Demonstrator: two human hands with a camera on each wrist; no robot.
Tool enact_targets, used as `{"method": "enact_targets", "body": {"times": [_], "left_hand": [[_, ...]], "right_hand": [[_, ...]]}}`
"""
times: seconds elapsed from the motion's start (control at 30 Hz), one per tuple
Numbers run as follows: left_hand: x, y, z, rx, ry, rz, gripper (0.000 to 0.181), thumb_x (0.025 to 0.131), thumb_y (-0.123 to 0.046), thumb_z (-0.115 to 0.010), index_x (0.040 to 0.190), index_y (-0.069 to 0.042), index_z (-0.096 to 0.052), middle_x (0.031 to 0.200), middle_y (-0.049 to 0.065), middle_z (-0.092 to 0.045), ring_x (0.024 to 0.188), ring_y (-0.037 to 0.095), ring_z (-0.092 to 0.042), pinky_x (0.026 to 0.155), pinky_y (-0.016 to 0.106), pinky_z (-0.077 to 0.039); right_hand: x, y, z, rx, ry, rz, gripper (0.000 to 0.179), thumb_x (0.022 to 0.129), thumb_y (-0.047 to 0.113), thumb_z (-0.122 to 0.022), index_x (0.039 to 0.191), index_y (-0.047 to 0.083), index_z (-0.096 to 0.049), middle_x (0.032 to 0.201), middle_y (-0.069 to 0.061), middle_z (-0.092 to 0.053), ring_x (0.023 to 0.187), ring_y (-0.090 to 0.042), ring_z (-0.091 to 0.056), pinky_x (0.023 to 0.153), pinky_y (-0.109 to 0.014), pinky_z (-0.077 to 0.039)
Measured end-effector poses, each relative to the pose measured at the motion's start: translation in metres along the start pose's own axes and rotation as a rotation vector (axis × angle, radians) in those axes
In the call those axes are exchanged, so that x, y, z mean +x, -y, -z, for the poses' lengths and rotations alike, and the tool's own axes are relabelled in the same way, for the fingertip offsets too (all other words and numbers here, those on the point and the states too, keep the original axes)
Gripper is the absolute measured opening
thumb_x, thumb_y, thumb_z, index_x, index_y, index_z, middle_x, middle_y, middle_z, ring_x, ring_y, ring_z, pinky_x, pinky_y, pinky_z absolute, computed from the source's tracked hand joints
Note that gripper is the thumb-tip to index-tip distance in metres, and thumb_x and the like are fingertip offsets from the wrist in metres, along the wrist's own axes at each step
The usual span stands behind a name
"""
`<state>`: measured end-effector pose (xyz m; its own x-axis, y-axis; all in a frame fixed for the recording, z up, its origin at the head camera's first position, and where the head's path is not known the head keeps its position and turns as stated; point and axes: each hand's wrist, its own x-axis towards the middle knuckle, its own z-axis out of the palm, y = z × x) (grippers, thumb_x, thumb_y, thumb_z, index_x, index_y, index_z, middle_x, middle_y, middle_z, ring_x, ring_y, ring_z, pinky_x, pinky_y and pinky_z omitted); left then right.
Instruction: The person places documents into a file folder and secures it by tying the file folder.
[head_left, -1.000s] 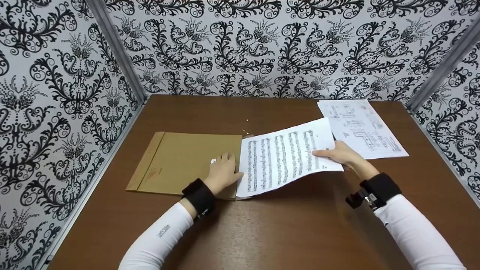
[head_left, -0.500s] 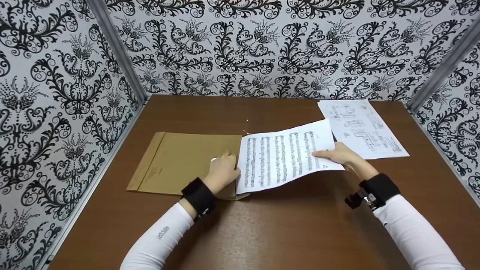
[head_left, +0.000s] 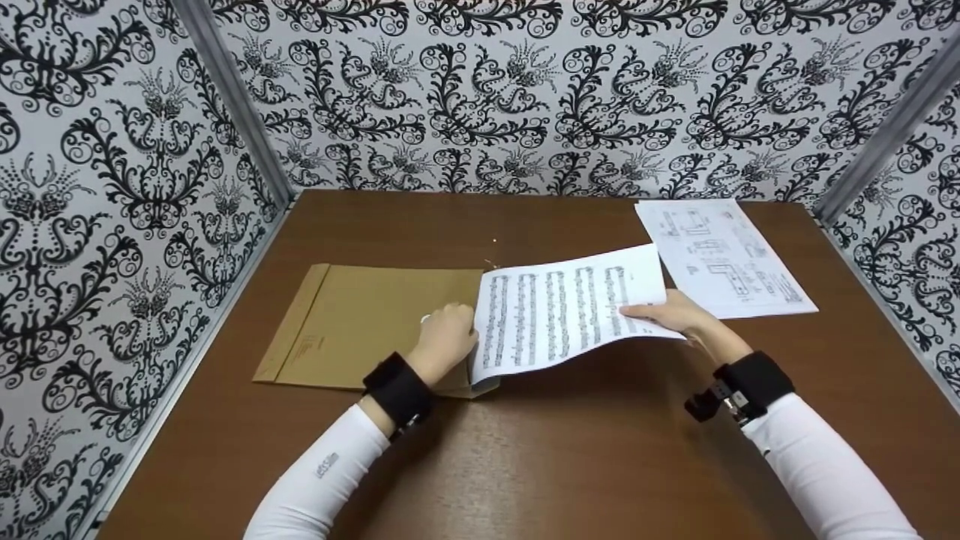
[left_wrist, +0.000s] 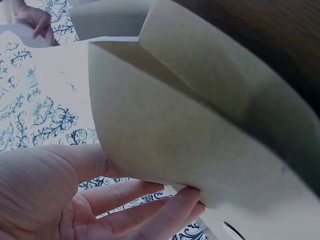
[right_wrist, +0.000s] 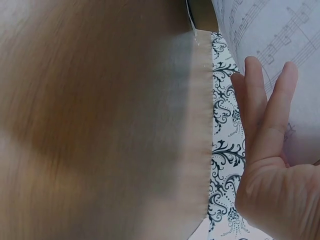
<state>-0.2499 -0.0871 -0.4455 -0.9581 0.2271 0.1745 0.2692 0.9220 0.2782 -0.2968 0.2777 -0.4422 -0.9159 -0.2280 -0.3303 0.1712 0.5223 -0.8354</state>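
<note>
A brown envelope lies flat left of centre, its mouth toward the right. My left hand pinches the upper panel at that mouth. In the left wrist view, thumb and fingers take hold of the raised paper edge, and the mouth gapes. Sheet music slopes down to the left, its left end at the envelope mouth. My right hand grips its right end, thumb on top. Seen from the right wrist, the fingers spread under the printed page.
Behind my right hand, papers with technical drawings lie on the brown table. A white round disc shows on the envelope beside my left hand. Patterned walls bound the table at the back and sides.
My left fingers have gone from lying on the envelope to pinching its mouth edge. The sheet music has shifted slightly left and lower with my right hand.
</note>
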Motion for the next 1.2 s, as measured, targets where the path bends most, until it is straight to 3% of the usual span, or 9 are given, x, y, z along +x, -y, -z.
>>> {"method": "enact_targets", "body": {"times": [0.27,0.53,0.87,1.07,1.2], "left_hand": [[0.002,0.002,0.000,-0.048,0.021,0.008,0.013,0.089,-0.008,-0.068,0.080,0.002,-0.067,0.088,0.022,-0.075,0.081,0.042,-0.073,0.070,0.056,-0.059],[0.003,0.005,0.000,-0.061,0.040,0.009,0.014,0.090,-0.009,-0.067,0.081,0.002,-0.066,0.090,0.023,-0.074,0.083,0.043,-0.073,0.070,0.056,-0.059],[0.004,0.005,0.002,-0.087,0.076,0.020,0.013,0.091,-0.009,-0.066,0.083,0.001,-0.066,0.091,0.023,-0.074,0.085,0.043,-0.073,0.073,0.054,-0.059],[0.004,0.006,0.003,-0.091,0.077,0.019,0.014,0.092,-0.009,-0.065,0.083,0.001,-0.067,0.092,0.022,-0.074,0.085,0.042,-0.073,0.073,0.053,-0.059],[0.004,0.006,0.002,-0.089,0.067,0.009,0.014,0.091,-0.009,-0.065,0.083,0.002,-0.067,0.093,0.023,-0.075,0.086,0.043,-0.073,0.072,0.055,-0.059]], "right_hand": [[-0.002,-0.002,0.001,0.033,0.028,-0.022,0.056,0.099,0.029,-0.067,0.141,-0.006,-0.054,0.085,0.020,-0.073,0.077,0.000,-0.072,0.072,-0.017,-0.053],[0.000,-0.005,0.001,-0.038,0.001,-0.005,0.052,0.098,0.029,-0.068,0.136,-0.005,-0.059,0.087,0.020,-0.073,0.079,0.002,-0.069,0.077,-0.016,-0.049],[0.002,-0.004,-0.003,0.107,0.013,-0.045,0.038,0.098,0.023,-0.067,0.128,0.001,-0.061,0.081,0.018,-0.074,0.074,0.001,-0.070,0.068,-0.016,-0.052],[0.002,0.000,-0.006,0.116,0.040,-0.035,0.043,0.098,0.025,-0.069,0.133,0.001,-0.059,0.084,0.018,-0.074,0.078,0.000,-0.072,0.072,-0.016,-0.054],[0.001,0.001,-0.011,0.183,0.061,-0.017,0.042,0.098,0.020,-0.068,0.134,0.001,-0.060,0.086,0.016,-0.076,0.079,-0.001,-0.074,0.071,-0.016,-0.056]]}}
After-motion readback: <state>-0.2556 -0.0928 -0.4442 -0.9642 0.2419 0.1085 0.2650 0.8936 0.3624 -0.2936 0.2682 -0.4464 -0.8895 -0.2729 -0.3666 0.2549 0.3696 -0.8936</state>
